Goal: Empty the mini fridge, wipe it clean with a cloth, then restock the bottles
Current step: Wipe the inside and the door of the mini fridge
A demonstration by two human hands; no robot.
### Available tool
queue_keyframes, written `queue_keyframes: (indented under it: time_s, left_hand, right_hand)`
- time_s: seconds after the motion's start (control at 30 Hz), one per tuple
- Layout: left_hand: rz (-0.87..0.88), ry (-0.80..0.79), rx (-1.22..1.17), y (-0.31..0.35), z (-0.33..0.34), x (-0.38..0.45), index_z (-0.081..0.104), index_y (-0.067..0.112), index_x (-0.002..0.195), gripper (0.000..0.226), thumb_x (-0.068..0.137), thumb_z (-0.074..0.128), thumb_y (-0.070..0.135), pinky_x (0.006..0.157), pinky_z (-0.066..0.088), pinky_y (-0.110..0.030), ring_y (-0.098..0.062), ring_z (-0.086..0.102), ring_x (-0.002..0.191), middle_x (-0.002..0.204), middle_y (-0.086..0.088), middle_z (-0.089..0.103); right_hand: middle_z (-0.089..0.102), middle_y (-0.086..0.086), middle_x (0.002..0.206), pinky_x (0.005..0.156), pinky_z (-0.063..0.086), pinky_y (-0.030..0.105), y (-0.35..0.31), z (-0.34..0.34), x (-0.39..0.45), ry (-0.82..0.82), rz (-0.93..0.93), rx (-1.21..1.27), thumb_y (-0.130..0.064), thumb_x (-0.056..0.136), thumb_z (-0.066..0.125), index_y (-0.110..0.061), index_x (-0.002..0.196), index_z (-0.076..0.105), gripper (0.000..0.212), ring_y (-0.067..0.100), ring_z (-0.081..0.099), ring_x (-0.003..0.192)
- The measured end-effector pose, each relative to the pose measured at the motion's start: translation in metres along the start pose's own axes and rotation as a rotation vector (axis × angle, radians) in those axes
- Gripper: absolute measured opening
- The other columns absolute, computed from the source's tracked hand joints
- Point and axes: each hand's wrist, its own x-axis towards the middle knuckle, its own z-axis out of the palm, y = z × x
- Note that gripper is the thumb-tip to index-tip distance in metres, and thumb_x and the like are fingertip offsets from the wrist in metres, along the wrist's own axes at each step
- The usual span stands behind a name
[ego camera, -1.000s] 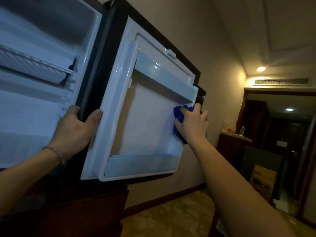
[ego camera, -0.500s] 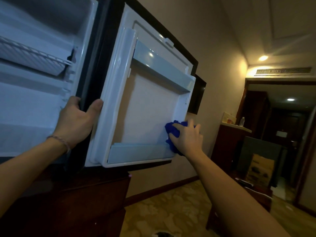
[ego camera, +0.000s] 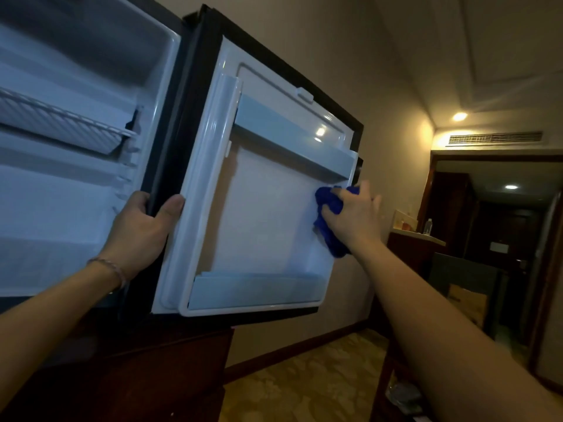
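Observation:
The mini fridge [ego camera: 61, 190] stands open with white walls and a wire shelf [ego camera: 61, 120] near the top; no bottles show inside. Its door [ego camera: 262, 214] swings out to the right, with an upper rail [ego camera: 292, 138] and a lower rail [ego camera: 253, 290] on its white inner liner. My left hand [ego camera: 140, 229] grips the dark frame at the hinge side, thumb on the door's edge. My right hand [ego camera: 353, 217] holds a bunched blue cloth [ego camera: 329, 220] against the liner's right edge, just below the upper rail.
A dark wooden cabinet [ego camera: 146, 373] sits under the fridge. To the right, a dark counter [ego camera: 417, 242] carries a small water bottle [ego camera: 428, 226]. A cardboard box [ego camera: 466, 303] stands beyond it near a dim hallway. Patterned carpet [ego camera: 304, 382] covers the floor.
My right hand slid the blue cloth down the door's right edge to the lower corner, then back up to just under the upper rail. My left hand kept its grip.

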Motion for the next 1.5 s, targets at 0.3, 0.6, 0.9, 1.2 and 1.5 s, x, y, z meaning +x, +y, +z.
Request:
queue_keyframes:
  time_s: [0.3,0.6,0.9,1.2,1.5]
  left_hand:
    - [0.011,0.003,0.059,-0.002,-0.001,0.003,0.041,0.003,0.140,0.067,0.094,0.057,0.049,0.085,0.034,-0.030,-0.017,0.043,0.101,0.112,-0.003,0.044]
    - [-0.037,-0.081,0.025,-0.003,-0.010,0.006,0.043,0.007,0.140,0.091,0.081,0.057,0.074,0.093,0.043,-0.038,-0.033,0.055,0.120,0.135,-0.017,0.056]
    - [-0.025,-0.157,-0.031,-0.015,-0.014,0.014,0.052,0.006,0.116,0.106,0.059,0.045,0.094,0.089,0.052,-0.046,-0.033,0.062,0.105,0.114,-0.016,0.065]
    - [-0.017,-0.181,-0.101,-0.018,-0.010,0.017,0.050,0.002,0.131,0.068,0.093,0.056,0.057,0.094,0.037,-0.029,-0.028,0.051,0.124,0.135,-0.014,0.055]
    - [-0.022,-0.187,-0.099,-0.004,-0.010,0.009,0.042,0.032,0.081,0.022,0.098,0.052,0.041,0.065,0.032,-0.007,0.007,0.039,0.076,0.087,0.017,0.042]
  right_hand:
    - [0.039,0.005,0.132,0.094,0.046,0.046,0.003,0.040,-0.065,-0.282,0.099,0.025,-0.051,0.091,0.057,-0.038,0.140,0.050,0.051,0.034,0.038,0.122]
    - [0.037,0.001,0.132,0.088,0.045,0.039,0.003,0.017,-0.066,-0.130,0.030,-0.010,-0.051,0.094,0.054,-0.031,0.136,0.052,0.047,0.026,0.037,0.117]
    - [0.051,0.004,0.119,0.083,0.044,0.038,0.007,-0.024,-0.032,0.170,-0.007,0.121,-0.042,0.089,0.067,-0.022,0.123,0.063,0.040,0.029,0.046,0.108]
    - [0.052,0.002,0.126,0.091,0.047,0.038,0.015,-0.043,-0.046,0.218,0.020,0.220,-0.041,0.087,0.070,-0.021,0.127,0.064,0.045,0.024,0.048,0.113]
    - [0.048,-0.011,0.112,0.080,0.036,0.016,0.028,-0.028,-0.142,-0.008,0.125,0.430,-0.037,0.085,0.075,-0.025,0.124,0.066,0.041,0.008,0.049,0.102]
